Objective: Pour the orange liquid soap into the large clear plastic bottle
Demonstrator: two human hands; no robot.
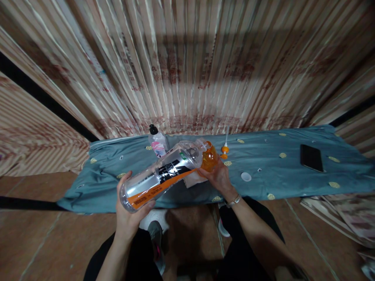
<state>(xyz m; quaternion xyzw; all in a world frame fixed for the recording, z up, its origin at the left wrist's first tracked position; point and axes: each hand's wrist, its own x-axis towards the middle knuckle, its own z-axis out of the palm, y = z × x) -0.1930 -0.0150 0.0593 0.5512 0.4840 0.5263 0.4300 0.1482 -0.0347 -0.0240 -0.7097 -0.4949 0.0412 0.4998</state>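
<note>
A large clear bottle with a silver, black and orange label is tilted, its neck toward the upper right. My left hand is wrapped round its base end. An orange bottle meets the large bottle's mouth, and my right hand is closed round it. Whether liquid is passing between them cannot be made out. Behind the large bottle stands a clear bottle with a black cap and pink label. An orange pump top with a white tube lies to the right of the orange bottle.
The low surface has a teal patterned cloth over it. On it lie a white round cap, a dark phone at the right and a pale cloth or tissue below the bottles. A striped curtain hangs behind.
</note>
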